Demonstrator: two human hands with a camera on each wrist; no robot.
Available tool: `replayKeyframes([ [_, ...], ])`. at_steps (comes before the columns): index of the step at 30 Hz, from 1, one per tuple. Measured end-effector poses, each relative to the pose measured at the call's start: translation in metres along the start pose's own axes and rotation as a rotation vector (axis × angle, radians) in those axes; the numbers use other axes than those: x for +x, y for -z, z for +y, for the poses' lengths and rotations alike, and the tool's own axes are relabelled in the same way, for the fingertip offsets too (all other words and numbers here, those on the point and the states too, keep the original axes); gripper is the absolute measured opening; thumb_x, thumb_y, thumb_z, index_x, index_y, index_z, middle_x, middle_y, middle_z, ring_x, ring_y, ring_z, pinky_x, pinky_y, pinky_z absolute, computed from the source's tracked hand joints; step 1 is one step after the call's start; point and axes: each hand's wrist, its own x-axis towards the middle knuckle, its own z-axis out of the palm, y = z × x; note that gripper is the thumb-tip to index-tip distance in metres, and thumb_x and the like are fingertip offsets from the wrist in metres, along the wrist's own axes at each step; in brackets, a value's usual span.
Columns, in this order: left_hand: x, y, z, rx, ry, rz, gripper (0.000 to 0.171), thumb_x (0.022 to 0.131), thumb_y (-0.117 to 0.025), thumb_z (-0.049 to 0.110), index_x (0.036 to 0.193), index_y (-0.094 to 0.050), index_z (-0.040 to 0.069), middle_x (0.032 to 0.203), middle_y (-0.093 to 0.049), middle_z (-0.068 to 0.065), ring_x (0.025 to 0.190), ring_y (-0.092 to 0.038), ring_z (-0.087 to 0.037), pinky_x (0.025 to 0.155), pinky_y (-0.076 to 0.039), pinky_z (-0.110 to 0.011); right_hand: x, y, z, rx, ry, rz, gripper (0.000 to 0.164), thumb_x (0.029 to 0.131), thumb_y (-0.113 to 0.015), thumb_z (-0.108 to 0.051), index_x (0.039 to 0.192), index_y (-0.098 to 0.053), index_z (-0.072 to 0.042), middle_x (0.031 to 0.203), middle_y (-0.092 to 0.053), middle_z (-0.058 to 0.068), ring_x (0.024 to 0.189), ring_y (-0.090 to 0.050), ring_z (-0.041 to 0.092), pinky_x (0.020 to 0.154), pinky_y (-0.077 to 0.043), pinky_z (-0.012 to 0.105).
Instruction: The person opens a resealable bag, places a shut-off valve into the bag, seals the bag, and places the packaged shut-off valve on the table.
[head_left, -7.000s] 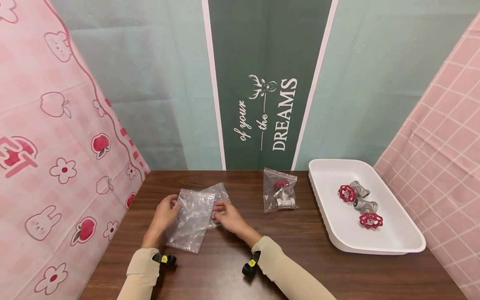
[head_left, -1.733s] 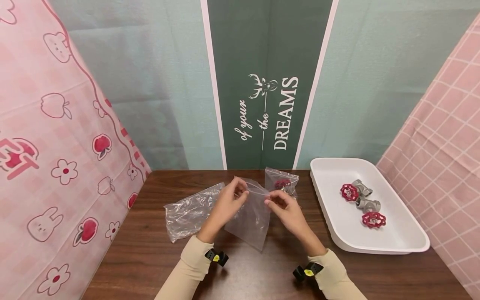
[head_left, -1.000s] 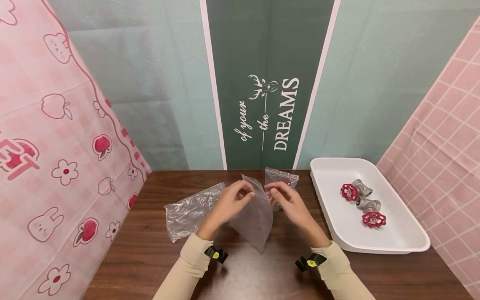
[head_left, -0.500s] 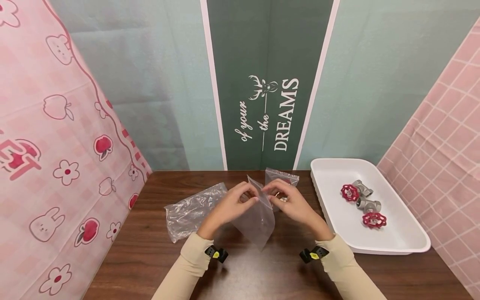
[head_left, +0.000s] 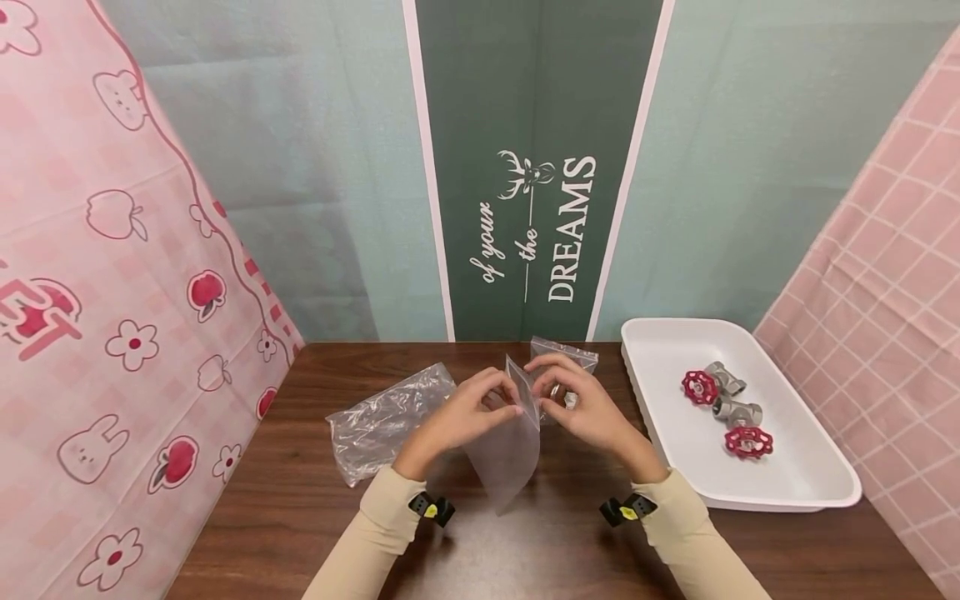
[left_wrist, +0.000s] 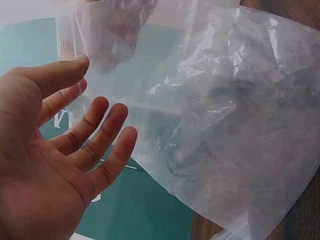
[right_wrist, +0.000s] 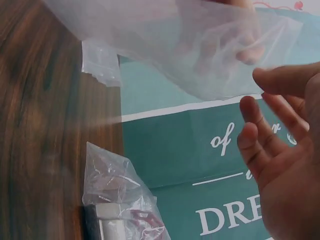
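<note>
Over the middle of the table, a clear zip bag hangs between my hands, its mouth upward and turned nearly edge-on. My left hand pinches its upper edge between thumb and forefinger; the other fingers stand loosely bent in the left wrist view. On the opposite side, my right hand pinches the bag near the mouth with thumb and forefinger. Nothing shows inside this bag. Behind the right hand stands another zip bag containing a red-handled metal valve, partly hidden in the head view.
A flat clear plastic bag lies left of my left hand. At the right, a white tray holds two metal valves with red handwheels, a rear one and a front one. Cloth hangings border the wooden table.
Seven seconds ago both empty bags lay overlapping at the left; one is now lifted at centre. Lately my hands have drawn closer together and its mouth has turned edge-on. Tray and valves are unchanged.
</note>
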Motion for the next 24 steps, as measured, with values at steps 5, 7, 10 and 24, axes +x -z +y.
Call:
replayKeyframes([
  [5,-0.001,0.0,-0.002,-0.016,-0.011,-0.001,0.012,0.1,-0.077,0.018,0.106,-0.068,0.014,0.112,-0.066,-0.004,0.103,-0.071,-0.017,0.09,-0.061,-0.032,-0.001,0.0,0.001,0.011,0.045,-0.032,0.038,0.086,-0.074,0.014,0.097,-0.071,-0.022,0.117,-0.074,0.003,0.087,-0.065,0.009,0.067,-0.056,0.028],
  [7,-0.002,0.0,-0.002,-0.014,-0.012,0.001,0.012,0.1,-0.077,0.018,0.107,-0.069,0.014,0.112,-0.066,-0.003,0.103,-0.071,-0.017,0.09,-0.061,-0.033,-0.002,0.0,0.003,0.039,0.061,-0.035,0.037,0.087,-0.074,0.015,0.097,-0.072,-0.021,0.11,-0.075,0.003,0.087,-0.067,0.009,0.068,-0.058,0.028],
  [10,-0.003,0.001,-0.003,-0.005,-0.015,-0.008,0.014,0.1,-0.077,0.019,0.11,-0.07,0.014,0.113,-0.066,-0.003,0.103,-0.07,-0.018,0.088,-0.06,-0.033,-0.003,-0.001,0.005,0.101,0.09,-0.032,0.035,0.088,-0.073,0.018,0.098,-0.073,-0.016,0.104,-0.074,0.007,0.09,-0.07,0.013,0.074,-0.062,0.029],
  [24,-0.008,0.006,-0.011,-0.036,0.003,0.013,0.012,0.099,-0.078,0.018,0.106,-0.07,0.012,0.112,-0.067,-0.005,0.106,-0.071,-0.019,0.095,-0.062,-0.039,-0.007,0.005,0.01,0.042,0.115,-0.015,0.036,0.084,-0.071,0.021,0.096,-0.077,-0.012,0.102,-0.073,0.002,0.092,-0.07,0.014,0.082,-0.059,0.023],
])
